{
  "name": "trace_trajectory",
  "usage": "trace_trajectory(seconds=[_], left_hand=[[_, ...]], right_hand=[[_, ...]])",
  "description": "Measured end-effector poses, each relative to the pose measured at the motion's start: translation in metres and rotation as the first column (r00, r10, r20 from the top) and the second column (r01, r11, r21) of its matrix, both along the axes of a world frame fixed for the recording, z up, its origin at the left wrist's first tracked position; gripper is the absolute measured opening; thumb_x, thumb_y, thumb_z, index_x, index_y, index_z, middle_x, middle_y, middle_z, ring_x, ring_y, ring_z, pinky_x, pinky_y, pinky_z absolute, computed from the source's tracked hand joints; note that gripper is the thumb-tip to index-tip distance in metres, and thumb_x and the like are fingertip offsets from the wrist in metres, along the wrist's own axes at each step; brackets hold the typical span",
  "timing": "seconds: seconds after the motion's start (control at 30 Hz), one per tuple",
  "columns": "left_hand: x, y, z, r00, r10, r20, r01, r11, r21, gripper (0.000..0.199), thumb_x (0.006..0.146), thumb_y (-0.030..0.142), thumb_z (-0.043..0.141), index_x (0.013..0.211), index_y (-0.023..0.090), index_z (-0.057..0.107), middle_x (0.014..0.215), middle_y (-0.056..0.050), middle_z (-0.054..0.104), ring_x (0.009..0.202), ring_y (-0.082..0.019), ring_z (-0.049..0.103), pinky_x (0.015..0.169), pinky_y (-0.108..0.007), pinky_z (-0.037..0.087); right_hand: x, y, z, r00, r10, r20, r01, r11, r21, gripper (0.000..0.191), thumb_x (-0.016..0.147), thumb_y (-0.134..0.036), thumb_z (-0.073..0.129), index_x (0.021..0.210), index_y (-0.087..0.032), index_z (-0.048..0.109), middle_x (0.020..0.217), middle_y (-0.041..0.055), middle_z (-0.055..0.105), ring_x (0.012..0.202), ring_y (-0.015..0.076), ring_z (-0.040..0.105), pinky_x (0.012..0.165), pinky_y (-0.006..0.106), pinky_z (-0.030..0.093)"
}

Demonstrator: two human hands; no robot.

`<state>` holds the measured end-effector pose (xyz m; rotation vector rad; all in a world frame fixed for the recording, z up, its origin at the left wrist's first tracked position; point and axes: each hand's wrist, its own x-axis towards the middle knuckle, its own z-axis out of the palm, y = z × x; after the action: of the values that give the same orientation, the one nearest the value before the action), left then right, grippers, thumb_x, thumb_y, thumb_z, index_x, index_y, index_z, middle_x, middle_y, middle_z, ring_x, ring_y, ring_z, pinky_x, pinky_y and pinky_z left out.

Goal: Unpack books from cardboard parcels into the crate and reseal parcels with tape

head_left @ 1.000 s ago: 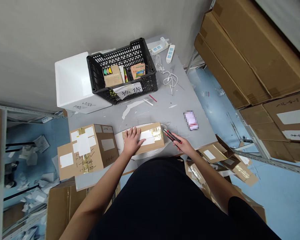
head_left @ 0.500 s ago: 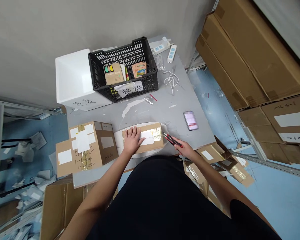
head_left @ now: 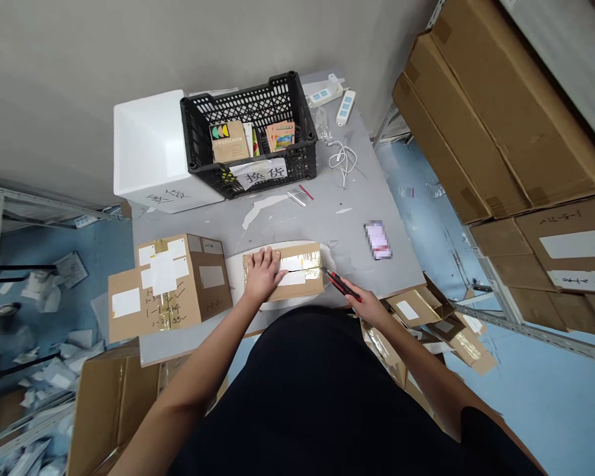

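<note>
A small taped cardboard box (head_left: 307, 289) with a white label lies on the grey table in front of me. My left hand (head_left: 262, 274) rests on its left part, fingers stretched out and pressing flat on top. In my right hand (head_left: 365, 301) is a red and black utility knife (head_left: 344, 286), its tip at the box's right end, by the clear tape. A dark slit runs lengthwise through the label and tape between my left hand and that end. To the left, a larger cardboard box (head_left: 213, 301) bears handwriting and several white labels.
Behind stand a white bin (head_left: 129, 149) and a black crate (head_left: 307, 158) holding booklets. A phone (head_left: 378, 239), a white cable (head_left: 344, 157) and power strips (head_left: 346, 108) lie to the right. Big cartons (head_left: 476, 119) stack on the right; opened cardboard (head_left: 416, 307) lies below the table edge.
The knife has stayed at the box's right end, shifting very slightly. The slit through the label and tape now shows as a longer dark line. My left hand has kept its place.
</note>
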<state>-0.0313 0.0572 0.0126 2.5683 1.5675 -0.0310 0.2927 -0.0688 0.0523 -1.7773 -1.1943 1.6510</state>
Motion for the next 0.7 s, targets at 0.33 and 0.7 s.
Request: trace_trajectory(seconds=[0.33, 0.7], left_hand=[[0.000, 0.001, 0.002, 0.997, 0.030, 0.068, -0.027, 0.999, -0.046, 0.063, 0.093, 0.051, 0.048, 0.146, 0.018, 0.042, 0.153, -0.019, 0.036, 0.145, -0.038, 0.023, 0.115, -0.062, 0.013], [-0.006, 0.001, 0.001, 0.996, 0.002, 0.092, 0.000, 1.000, -0.029, 0.064, 0.092, 0.053, 0.048, 0.146, 0.017, 0.043, 0.153, -0.019, 0.038, 0.145, -0.038, 0.025, 0.116, -0.060, 0.012]], right_hand=[[-0.010, -0.030, -0.002, 0.997, -0.028, 0.070, 0.023, 0.998, 0.063, 0.058, 0.085, -0.030, 0.054, 0.142, -0.032, 0.051, 0.091, 0.0014, 0.073, 0.070, 0.0176, 0.066, 0.068, 0.030, 0.054], [-0.020, -0.014, -0.013, 0.971, -0.238, 0.002, 0.238, 0.971, 0.002, 0.062, 0.085, -0.041, 0.054, 0.146, -0.033, 0.045, 0.077, -0.0028, 0.064, 0.041, 0.0079, 0.045, 0.043, 0.023, 0.045]])
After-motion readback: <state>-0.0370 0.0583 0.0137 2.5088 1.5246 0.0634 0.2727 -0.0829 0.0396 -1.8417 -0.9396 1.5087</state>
